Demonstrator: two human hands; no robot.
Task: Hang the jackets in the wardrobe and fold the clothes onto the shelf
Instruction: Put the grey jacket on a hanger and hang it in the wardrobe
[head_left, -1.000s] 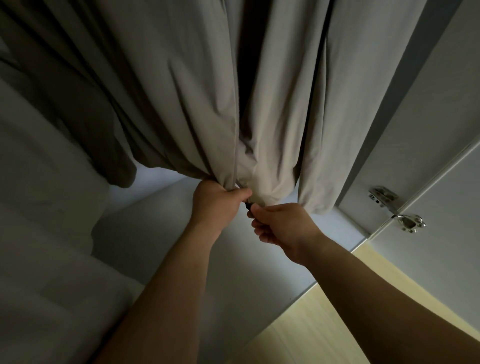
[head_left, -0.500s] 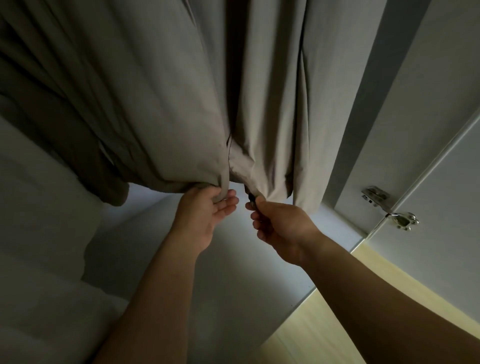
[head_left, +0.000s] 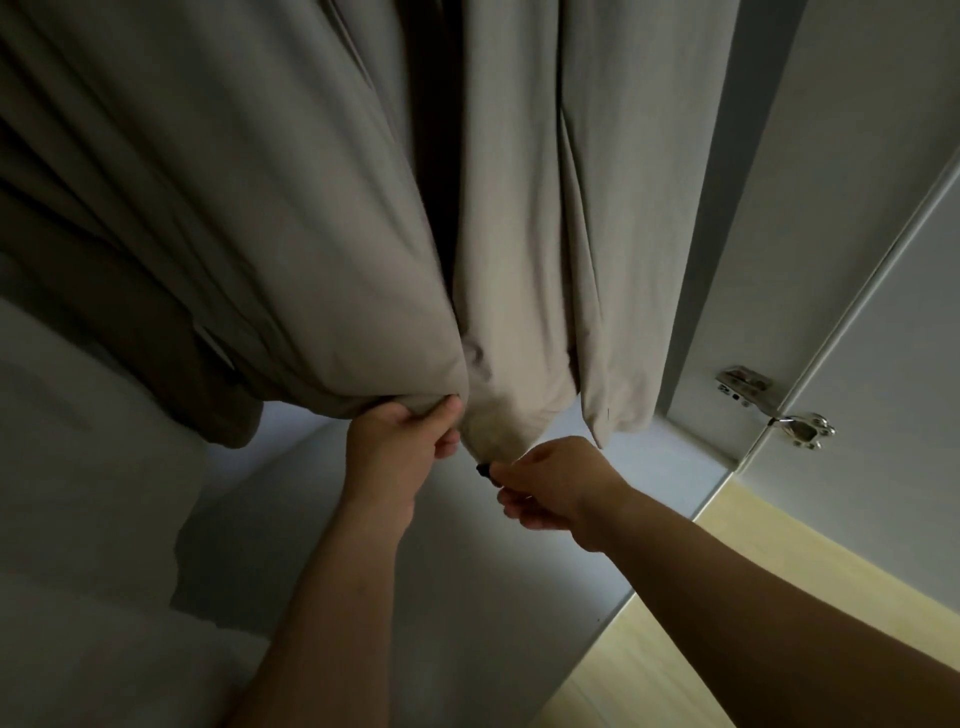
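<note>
We have the beige jacket (head_left: 311, 234) already hanging in the wardrobe at 12 o'clock, left hand (head_left: 400, 441) gripping its hem, right hand (head_left: 550, 483) pinching the dark zipper pull (head_left: 483, 469); zipping looks unfinished, folded clothes unseen.

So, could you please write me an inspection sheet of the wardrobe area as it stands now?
Surface: wardrobe floor, pale panel, dimly lit.
Job's things: beige jacket hangs inside; its two front halves are gathered at the hem.
Clutter: darker garment hangs to the left.
Grippers: left hand grips the left hem; right hand pinches a small dark piece at the right hem, probably the zip.
Cables: nothing seen.
Surroundings: open door with metal hinge; wooden floor below.
</note>
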